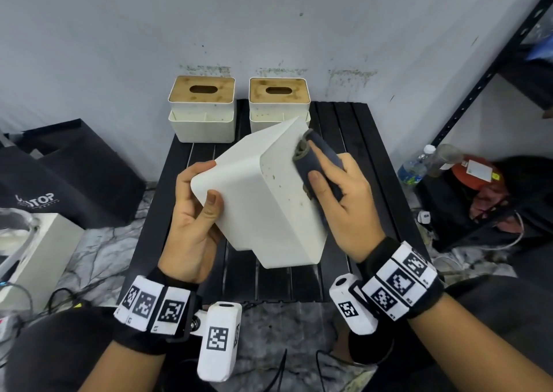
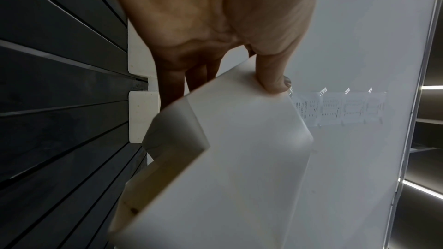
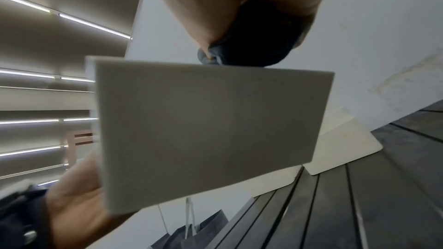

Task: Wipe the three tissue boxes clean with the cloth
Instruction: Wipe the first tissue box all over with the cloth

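A white tissue box [image 1: 263, 200] is held tilted in the air above the black slatted table [image 1: 299, 284]. My left hand [image 1: 194, 209] grips its left end, thumb on the near face and fingers behind it. That box fills the left wrist view [image 2: 239, 158] and the right wrist view [image 3: 208, 132]. My right hand [image 1: 338, 194] presses a folded dark blue cloth [image 1: 317, 161] against the box's speckled right side. The cloth [image 3: 251, 44] bunches under the palm. Two more white boxes with wooden lids stand at the table's back, one left [image 1: 202, 110], one right [image 1: 278, 98].
A black bag [image 1: 74, 176] lies on the floor to the left. A dark metal shelf [image 1: 484, 80] stands on the right, with bottles [image 1: 419, 164] and a red object at its foot. The wall [image 1: 269, 17] is close behind the table. Cables trail on the floor.
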